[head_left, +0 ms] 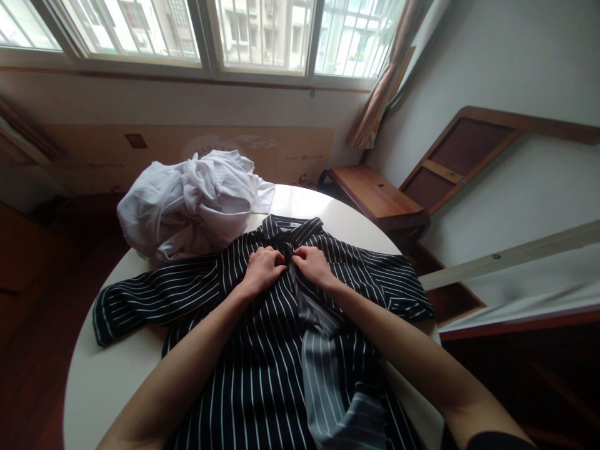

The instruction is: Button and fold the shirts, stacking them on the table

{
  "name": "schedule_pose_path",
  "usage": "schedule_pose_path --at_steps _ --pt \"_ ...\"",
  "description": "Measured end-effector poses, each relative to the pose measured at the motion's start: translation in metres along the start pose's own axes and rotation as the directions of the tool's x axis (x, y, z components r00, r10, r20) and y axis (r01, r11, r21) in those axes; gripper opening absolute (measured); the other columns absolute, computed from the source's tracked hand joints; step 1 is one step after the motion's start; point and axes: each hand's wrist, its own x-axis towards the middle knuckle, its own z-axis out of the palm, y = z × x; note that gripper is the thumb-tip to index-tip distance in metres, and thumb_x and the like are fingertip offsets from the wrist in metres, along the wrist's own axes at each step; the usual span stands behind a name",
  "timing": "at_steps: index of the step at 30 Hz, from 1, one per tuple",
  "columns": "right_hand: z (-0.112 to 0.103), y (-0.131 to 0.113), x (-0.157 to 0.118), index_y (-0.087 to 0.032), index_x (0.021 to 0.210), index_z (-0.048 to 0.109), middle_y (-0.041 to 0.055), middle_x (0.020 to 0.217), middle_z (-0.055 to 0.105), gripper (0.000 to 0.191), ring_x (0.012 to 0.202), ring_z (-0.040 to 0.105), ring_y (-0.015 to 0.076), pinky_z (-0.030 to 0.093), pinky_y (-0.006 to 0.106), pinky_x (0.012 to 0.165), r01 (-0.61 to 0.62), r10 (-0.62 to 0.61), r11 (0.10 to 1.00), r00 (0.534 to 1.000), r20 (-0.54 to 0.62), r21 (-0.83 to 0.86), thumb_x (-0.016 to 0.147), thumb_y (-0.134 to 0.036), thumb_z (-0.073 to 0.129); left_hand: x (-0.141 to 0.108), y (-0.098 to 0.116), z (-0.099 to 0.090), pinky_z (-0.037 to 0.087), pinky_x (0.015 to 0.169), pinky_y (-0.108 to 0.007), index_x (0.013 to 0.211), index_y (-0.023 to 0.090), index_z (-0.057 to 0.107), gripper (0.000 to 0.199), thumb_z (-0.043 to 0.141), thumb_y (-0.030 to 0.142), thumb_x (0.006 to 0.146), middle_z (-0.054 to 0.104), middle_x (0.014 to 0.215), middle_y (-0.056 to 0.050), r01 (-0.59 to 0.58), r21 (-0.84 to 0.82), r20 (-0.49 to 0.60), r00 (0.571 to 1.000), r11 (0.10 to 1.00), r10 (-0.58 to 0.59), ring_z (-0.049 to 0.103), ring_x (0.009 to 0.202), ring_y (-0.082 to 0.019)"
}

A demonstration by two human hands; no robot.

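A black shirt with white stripes lies spread on a round white table, its collar toward the window and its sleeves out to both sides. Just below the collar, my left hand pinches the left front edge of the shirt. Close beside it, my right hand has its fingers closed on the right front edge. Below my right hand the front is folded back, showing its greyish inner side. Any button between the fingertips is too small to make out.
Crumpled white cloth is heaped at the table's back left, touching the striped left sleeve. Beyond the table's back right stands a wooden stool or bench. A barred window spans the far wall.
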Motion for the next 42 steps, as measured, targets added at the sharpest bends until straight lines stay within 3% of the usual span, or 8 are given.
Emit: schedule_pose_path --at_steps 3,6,15,23,34,42 --pt "-0.003 0.008 0.001 -0.015 0.082 0.07 0.0046 0.08 0.071 0.014 0.076 0.065 0.017 0.048 0.027 0.072 -0.028 0.025 0.977 0.999 0.02 0.214 0.076 -0.023 0.06 0.003 0.0 0.001 0.043 0.078 -0.031 0.081 0.021 0.07 0.012 0.065 0.032 0.076 0.068 0.091 -0.004 0.071 -0.016 0.051 0.996 0.997 -0.07 0.06 0.09 -0.022" --pt "-0.003 0.009 0.0 -0.013 0.083 0.07 0.0055 0.078 0.071 0.016 0.074 0.064 0.0171 0.049 0.027 0.07 -0.044 0.04 0.954 0.999 0.021 0.295 0.075 -0.024 0.062 0.004 0.001 0.001 0.043 0.077 -0.031 0.078 0.021 0.07 0.016 0.062 0.036 0.079 0.07 0.089 -0.004 0.095 -0.01 0.057 0.994 0.995 -0.094 0.061 0.088 -0.021" --pt "-0.002 -0.001 -0.006 -0.016 0.085 0.072 0.0053 0.084 0.073 0.015 0.079 0.066 0.0178 0.05 0.028 0.077 0.054 -0.052 0.98 0.999 -0.017 0.19 0.075 -0.022 0.064 0.005 0.002 0.002 0.045 0.079 -0.031 0.082 0.02 0.071 0.02 0.057 0.034 0.082 0.07 0.092 -0.005 0.124 -0.108 -0.035 0.991 0.986 -0.129 0.063 0.088 -0.021" --pt "0.002 0.004 -0.004 -0.016 0.088 0.073 0.006 0.087 0.073 0.018 0.082 0.068 0.0189 0.052 0.03 0.079 0.009 -0.008 0.962 1.0 -0.004 0.272 0.073 -0.021 0.065 0.012 -0.011 0.008 0.048 0.076 -0.026 0.083 0.018 0.072 0.019 0.057 0.03 0.079 0.072 0.086 -0.004 0.122 -0.387 0.021 0.992 0.914 -0.123 0.065 0.083 -0.018" --pt "0.003 0.007 -0.003 -0.013 0.089 0.073 0.0075 0.087 0.074 0.021 0.081 0.068 0.0196 0.052 0.03 0.078 0.01 0.005 0.929 0.999 -0.038 0.37 0.072 -0.023 0.066 0.006 0.004 -0.002 0.044 0.084 -0.033 0.081 0.02 0.073 0.019 0.056 0.03 0.08 0.073 0.088 -0.005 0.167 -0.175 0.025 0.986 0.97 -0.165 0.065 0.089 -0.022" --pt "0.003 0.002 -0.007 -0.014 0.088 0.074 0.0081 0.087 0.074 0.019 0.081 0.069 0.0201 0.052 0.03 0.079 0.012 -0.005 0.958 1.0 -0.024 0.285 0.073 -0.022 0.066 0.007 0.0 0.001 0.046 0.079 -0.03 0.079 0.02 0.073 0.019 0.056 0.029 0.077 0.073 0.085 -0.003 0.175 -0.28 0.027 0.984 0.944 -0.175 0.065 0.086 -0.021"
